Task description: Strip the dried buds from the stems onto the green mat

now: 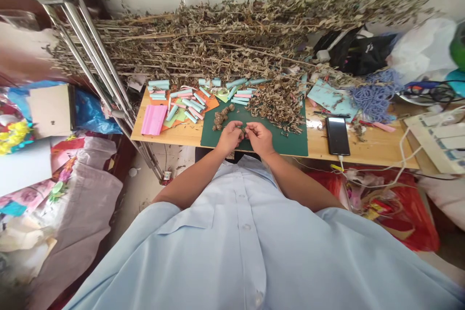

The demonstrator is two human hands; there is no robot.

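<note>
Pale shirt [232, 247] fills my foreground; forearms [192, 178] converge, left hand [230, 138] and right hand [260, 138] curled close (I can't tell their grip) over green mat [292, 144], near brown clumps [220, 118] and dried leaves [279, 106].

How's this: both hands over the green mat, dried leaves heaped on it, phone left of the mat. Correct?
No: the head view shows the phone to the right of the green mat. Both hands over it, dried leaves heaped on it: correct.

Mat's near-right corner [295, 144] gives room; leaves [278, 106] block behind.
</note>
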